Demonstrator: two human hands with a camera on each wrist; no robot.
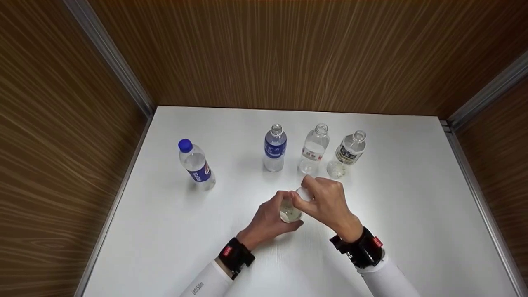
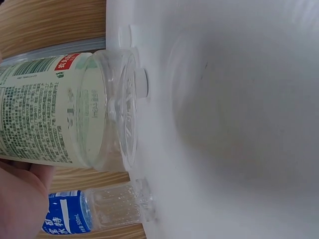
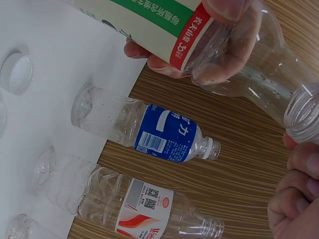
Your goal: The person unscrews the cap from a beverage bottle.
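Between my hands is a clear plastic bottle (image 3: 249, 74) with a cream and green label and a red band. My left hand (image 1: 270, 218) grips it round the body; in the right wrist view its fingers curl over the label and shoulder. At the bottle's mouth, my right hand (image 1: 328, 202) pinches a white cap (image 1: 304, 194) between thumb and forefinger. Right fingertips (image 3: 289, 142) touch the threaded neck. How far the cap sits on the mouth cannot be told. The bottle's base (image 2: 129, 112) is close to the table; contact is unclear.
Behind my hands stand three capless bottles: blue-labelled (image 1: 275, 148), red-and-white-labelled (image 1: 313, 150) and black-labelled (image 1: 347, 154). A Pepsi bottle (image 1: 197, 165) with a blue cap stands left. White caps (image 3: 17, 73) lie on the white table (image 1: 165, 231). Wooden walls (image 1: 272, 53) enclose it.
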